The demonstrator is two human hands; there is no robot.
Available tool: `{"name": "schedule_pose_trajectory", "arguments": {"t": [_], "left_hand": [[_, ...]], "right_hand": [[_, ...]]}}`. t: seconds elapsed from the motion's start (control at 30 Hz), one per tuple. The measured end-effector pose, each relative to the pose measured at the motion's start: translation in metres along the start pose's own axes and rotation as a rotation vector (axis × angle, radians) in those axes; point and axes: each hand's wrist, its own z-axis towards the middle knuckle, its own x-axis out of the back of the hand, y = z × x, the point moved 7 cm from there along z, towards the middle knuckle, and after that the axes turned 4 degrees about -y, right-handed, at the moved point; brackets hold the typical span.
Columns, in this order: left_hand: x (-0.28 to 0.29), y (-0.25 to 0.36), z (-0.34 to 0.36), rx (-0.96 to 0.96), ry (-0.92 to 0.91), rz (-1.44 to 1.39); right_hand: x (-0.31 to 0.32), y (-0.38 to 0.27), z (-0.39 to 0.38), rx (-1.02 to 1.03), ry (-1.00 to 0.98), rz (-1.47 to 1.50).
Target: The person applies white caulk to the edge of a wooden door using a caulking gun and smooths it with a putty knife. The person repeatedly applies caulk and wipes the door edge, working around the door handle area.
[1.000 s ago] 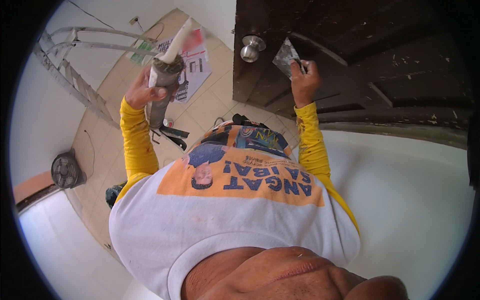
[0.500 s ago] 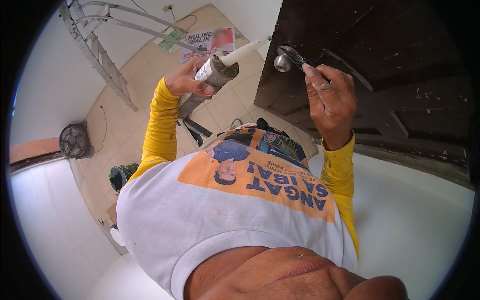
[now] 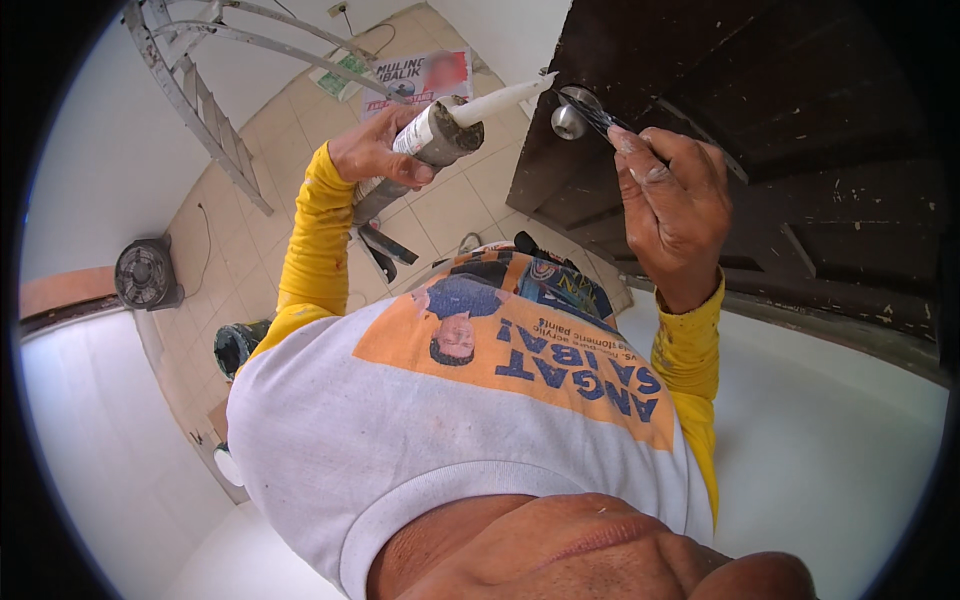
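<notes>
My left hand (image 3: pixel 388 150) is closed around the barrel of a caulking gun (image 3: pixel 440 138), which is grey, smeared and loaded with a pale cartridge. Its long white nozzle (image 3: pixel 505 98) points up and to the right, the tip close to the door's edge. Between the thumb and fingers of my right hand (image 3: pixel 678 200) is a slim dark tool (image 3: pixel 594 114) with pale specks on it. The tool's far end lies close to the nozzle tip; whether they touch I cannot tell. Behind the tool, a round silver doorknob (image 3: pixel 568 122) is partly covered.
A dark brown panelled door (image 3: pixel 740 70) fills the upper right. At the upper left stands a paint-spattered stepladder (image 3: pixel 195 100). A black fan (image 3: pixel 147 273) and a dark bucket (image 3: pixel 238 346) are on the tiled floor (image 3: pixel 285 190). Printed sheets (image 3: pixel 412 78) lie by the far wall.
The caulking gun has shifted slightly to the right, bringing its nozzle tip nearer the tool's end. My right hand has moved a little to the right, still gripping the tool.
</notes>
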Motion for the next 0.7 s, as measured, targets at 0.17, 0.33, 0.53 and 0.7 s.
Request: {"name": "schedule_pose_trajectory", "arguments": {"t": [0.17, 0.33, 0.53, 0.7], "left_hand": [[-0.001, 0.007, 0.002, 0.032, 0.002, 0.047], [-0.007, 0.017, -0.002, 0.033, 0.018, 0.092], [-0.002, 0.013, 0.001, 0.05, 0.027, 0.154], [-0.001, 0.009, 0.003, 0.059, 0.041, 0.183]], "right_hand": [[-0.002, -0.004, 0.002, 0.018, -0.022, -0.062], [0.005, -0.007, 0.007, 0.067, -0.13, -0.126], [0.011, -0.004, 0.003, 0.027, -0.094, -0.134], [0.01, -0.004, 0.003, 0.038, -0.075, -0.135]]}}
